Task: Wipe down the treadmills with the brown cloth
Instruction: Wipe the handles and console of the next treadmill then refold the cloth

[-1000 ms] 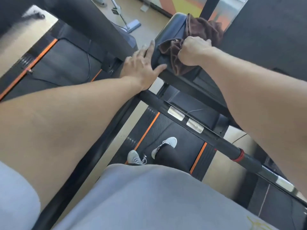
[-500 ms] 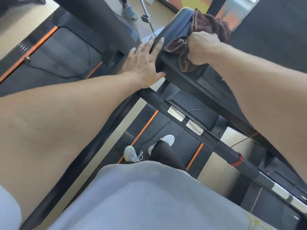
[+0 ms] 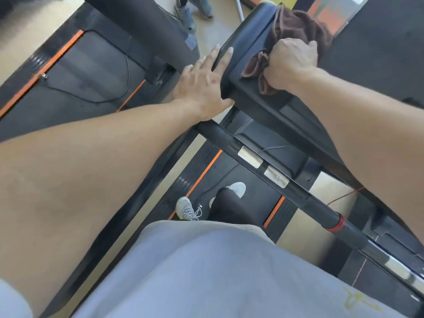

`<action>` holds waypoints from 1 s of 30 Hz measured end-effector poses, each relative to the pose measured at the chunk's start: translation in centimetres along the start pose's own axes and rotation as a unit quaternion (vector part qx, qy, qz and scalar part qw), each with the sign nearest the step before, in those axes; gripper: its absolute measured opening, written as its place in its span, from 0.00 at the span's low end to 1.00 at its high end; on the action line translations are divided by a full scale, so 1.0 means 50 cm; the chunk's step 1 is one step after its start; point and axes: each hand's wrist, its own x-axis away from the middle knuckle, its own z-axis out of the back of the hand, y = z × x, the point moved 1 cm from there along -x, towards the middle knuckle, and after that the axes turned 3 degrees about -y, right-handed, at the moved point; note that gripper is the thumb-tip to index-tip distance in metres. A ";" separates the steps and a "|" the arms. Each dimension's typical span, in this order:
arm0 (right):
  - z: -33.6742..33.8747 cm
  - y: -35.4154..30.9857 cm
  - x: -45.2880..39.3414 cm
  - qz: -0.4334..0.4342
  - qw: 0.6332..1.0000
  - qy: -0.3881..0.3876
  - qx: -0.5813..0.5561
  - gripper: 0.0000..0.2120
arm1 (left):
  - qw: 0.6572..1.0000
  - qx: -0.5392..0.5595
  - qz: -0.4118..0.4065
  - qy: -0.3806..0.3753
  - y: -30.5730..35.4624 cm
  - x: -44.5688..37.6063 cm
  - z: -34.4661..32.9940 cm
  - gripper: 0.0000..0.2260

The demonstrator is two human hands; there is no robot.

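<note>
The treadmill under the person fills the middle of the frame, its belt at the bottom centre and its black console rising toward the upper right; a second treadmill lies in the upper left. The console's long axis runs diagonally from the top centre down toward the right edge, and a black handlebar runs below it, roughly parallel. The left hand lies flat with fingers spread against the console's left side, apparently bracing it. The right hand sits on top of the console, fingers curled tight around the brown cloth, which bunches above and to the left of the fist and touches the console's surface. Since the unwiped length appears to stretch down-right along that axis, the right hand is the one placed to drag the cloth along it.
</note>
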 end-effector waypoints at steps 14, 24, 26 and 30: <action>0.033 0.010 0.054 -0.010 0.980 -0.013 -0.199 0.36 | 0.993 0.116 -0.006 -0.029 -0.012 0.008 0.019 0.43; -0.056 -0.103 -0.067 -0.085 0.972 0.078 -0.203 0.35 | 0.980 0.177 0.088 -0.018 -0.014 0.004 0.017 0.35; -0.047 -0.112 -0.098 -0.077 0.970 0.096 -0.212 0.33 | 0.983 0.164 0.085 -0.019 -0.009 0.008 0.023 0.29; -0.038 -0.123 -0.123 -0.056 0.966 0.108 -0.230 0.28 | 0.971 0.221 0.088 0.000 -0.003 0.016 0.047 0.17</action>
